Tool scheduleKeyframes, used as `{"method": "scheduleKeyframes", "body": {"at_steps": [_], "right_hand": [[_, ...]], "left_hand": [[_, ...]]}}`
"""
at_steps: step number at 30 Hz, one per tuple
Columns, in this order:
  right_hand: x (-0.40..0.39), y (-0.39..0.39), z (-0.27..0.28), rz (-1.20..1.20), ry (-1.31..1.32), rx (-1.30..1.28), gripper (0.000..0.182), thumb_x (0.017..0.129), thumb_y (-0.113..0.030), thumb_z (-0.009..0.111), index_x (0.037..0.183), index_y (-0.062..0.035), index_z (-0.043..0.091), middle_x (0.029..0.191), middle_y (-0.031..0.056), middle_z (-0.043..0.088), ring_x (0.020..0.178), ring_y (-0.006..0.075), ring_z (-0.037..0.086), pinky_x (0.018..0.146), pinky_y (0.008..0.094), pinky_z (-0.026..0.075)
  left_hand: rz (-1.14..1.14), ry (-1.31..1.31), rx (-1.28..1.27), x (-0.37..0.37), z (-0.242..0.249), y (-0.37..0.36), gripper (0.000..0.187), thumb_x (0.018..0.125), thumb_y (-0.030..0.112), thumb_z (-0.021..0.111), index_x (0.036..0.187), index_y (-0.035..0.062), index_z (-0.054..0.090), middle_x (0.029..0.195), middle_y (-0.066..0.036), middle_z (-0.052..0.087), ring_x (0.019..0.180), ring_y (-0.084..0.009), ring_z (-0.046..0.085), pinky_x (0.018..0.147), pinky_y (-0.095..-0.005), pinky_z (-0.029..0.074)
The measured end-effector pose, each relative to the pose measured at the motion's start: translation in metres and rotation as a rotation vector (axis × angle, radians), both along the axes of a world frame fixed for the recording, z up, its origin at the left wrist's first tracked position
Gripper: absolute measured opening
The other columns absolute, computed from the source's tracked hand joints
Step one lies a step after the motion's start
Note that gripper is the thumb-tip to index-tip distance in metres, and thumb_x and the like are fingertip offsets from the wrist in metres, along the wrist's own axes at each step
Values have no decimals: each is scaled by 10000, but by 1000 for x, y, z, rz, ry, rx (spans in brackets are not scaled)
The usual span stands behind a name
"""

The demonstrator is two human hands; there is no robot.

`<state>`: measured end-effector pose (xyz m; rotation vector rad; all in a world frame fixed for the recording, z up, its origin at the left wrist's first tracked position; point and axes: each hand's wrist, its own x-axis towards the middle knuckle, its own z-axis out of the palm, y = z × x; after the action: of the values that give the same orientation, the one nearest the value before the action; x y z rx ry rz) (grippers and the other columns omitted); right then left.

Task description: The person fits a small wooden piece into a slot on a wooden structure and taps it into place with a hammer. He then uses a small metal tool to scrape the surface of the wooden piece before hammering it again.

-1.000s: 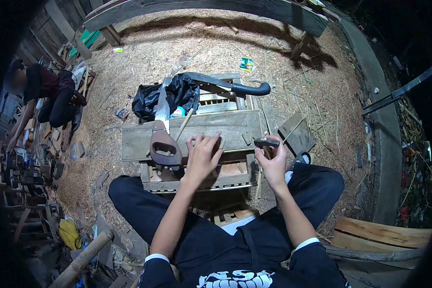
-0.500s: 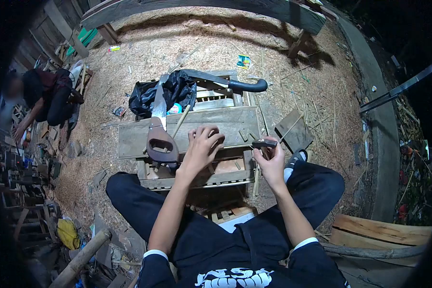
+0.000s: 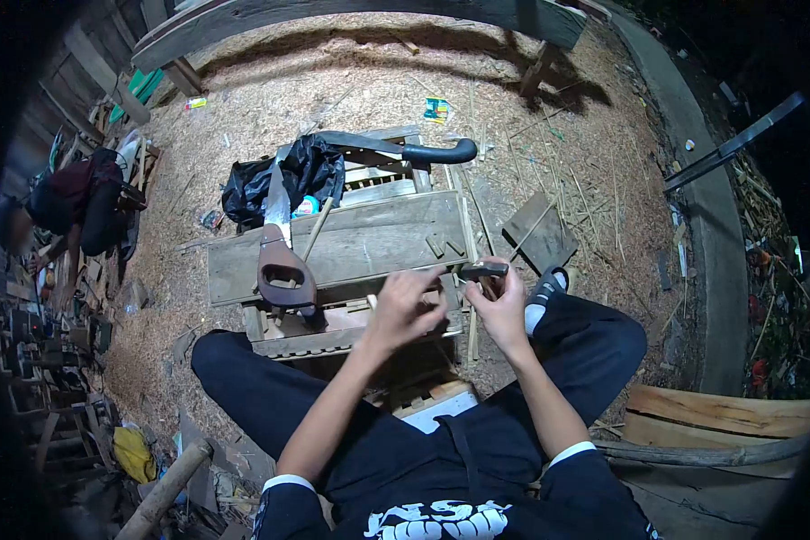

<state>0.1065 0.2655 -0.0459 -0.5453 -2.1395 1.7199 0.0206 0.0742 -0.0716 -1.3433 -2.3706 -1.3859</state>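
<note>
My right hand point(image 3: 504, 304) grips a small dark hand tool point(image 3: 483, 268), held level above the crate's right end. Just left of it, my left hand point(image 3: 407, 308) has its fingers curled around a small pale wooden piece point(image 3: 370, 301). Both hands hover over the near edge of a wide plank point(image 3: 360, 245) that lies across a slatted wooden crate point(image 3: 333, 331). On the plank's left end rests a hand saw point(image 3: 283, 268) with a brown handle. I sit with my legs on either side of the crate.
Behind the plank lie a black plastic bag point(image 3: 290, 175) and a long machete point(image 3: 396, 147) with a black handle. Sawdust and splinters cover the ground. A person point(image 3: 81, 202) crouches at the far left. Planks point(image 3: 720, 418) are stacked at the right; a concrete kerb point(image 3: 697, 180) runs behind them.
My left hand has lifted off the plank and moved right and nearer, close to my right hand. The view has shifted slightly. The person at the left has bent lower.
</note>
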Motion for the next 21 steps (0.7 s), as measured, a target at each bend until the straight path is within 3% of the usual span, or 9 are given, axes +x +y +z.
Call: {"method": "scheduleKeyframes", "body": {"at_steps": [6, 10, 14, 15, 17, 21], "right_hand": [[14, 5, -9, 38, -3, 38, 416, 873, -25, 795, 1243, 20, 610, 1076, 50, 708, 987, 120, 671, 884, 287, 546], [17, -1, -1, 42, -100, 111, 390, 856, -64, 770, 1215, 3, 633, 1011, 92, 742, 947, 128, 707, 856, 311, 562], [17, -4, -1, 85, -109, 179, 371, 860, -77, 768, 1203, -16, 639, 992, 99, 752, 915, 138, 725, 830, 316, 569], [17, -6, 0, 86, -112, 178, 371, 860, -77, 768, 1203, -16, 639, 992, 99, 752, 915, 138, 725, 830, 316, 569], [17, -7, 3, 95, -133, 192, 375, 857, -79, 774, 1201, -14, 639, 985, 103, 760, 899, 159, 742, 808, 328, 576], [17, -6, -2, 96, -108, 197, 382, 856, -80, 780, 1205, -14, 639, 980, 109, 770, 896, 175, 755, 800, 340, 584]], "left_hand": [[70, -84, -109, 25, -12, 19, 787, 800, 213, 875, 1500, 62, 547, 1133, -126, 688, 1021, -301, 639, 924, -418, 472], [56, -222, -50, 23, -6, 11, 866, 782, 242, 895, 1548, 100, 517, 1145, -122, 689, 1035, -309, 636, 917, -415, 464], [111, -102, 44, 25, -13, 15, 545, 791, 183, 871, 1301, 80, 709, 1120, -91, 707, 1045, -280, 631, 902, -399, 450], [112, -104, 43, 28, -14, 16, 545, 791, 183, 871, 1301, 80, 709, 1120, -91, 707, 1045, -280, 631, 902, -399, 450], [234, -78, 27, 34, -17, 21, 395, 789, 158, 855, 1163, 80, 760, 1095, -72, 718, 1048, -267, 626, 893, -395, 442], [298, -68, 13, 43, -15, 24, 356, 789, 165, 855, 1127, 86, 774, 1087, -65, 723, 1048, -263, 620, 886, -399, 435]]}}
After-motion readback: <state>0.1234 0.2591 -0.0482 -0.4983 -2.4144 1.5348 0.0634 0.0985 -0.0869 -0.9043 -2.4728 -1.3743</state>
